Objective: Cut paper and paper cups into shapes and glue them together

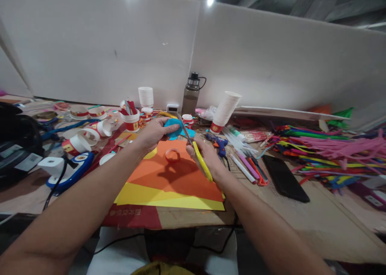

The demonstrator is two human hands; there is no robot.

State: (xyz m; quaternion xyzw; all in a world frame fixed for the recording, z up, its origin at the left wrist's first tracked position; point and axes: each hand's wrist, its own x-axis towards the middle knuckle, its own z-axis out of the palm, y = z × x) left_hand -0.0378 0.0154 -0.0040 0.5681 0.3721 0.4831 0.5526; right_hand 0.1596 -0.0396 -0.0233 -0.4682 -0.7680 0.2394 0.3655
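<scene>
showing, in the head view, two closed grips: the left hand (152, 134) pinches one flat, round-edged blue piece (172, 130); the right hand (208, 156) holds one pair of yellow-handled scissors (198, 152), metal blades at the piece's edge. below lies one smooth orange sheet (150, 174), partly hidden by the hands, bearing one reddish ring (172, 161). beyond stand one translucent bottle (190, 100) and two tall paper-cup stacks (226, 109); rightward, one black phone (285, 178).
</scene>
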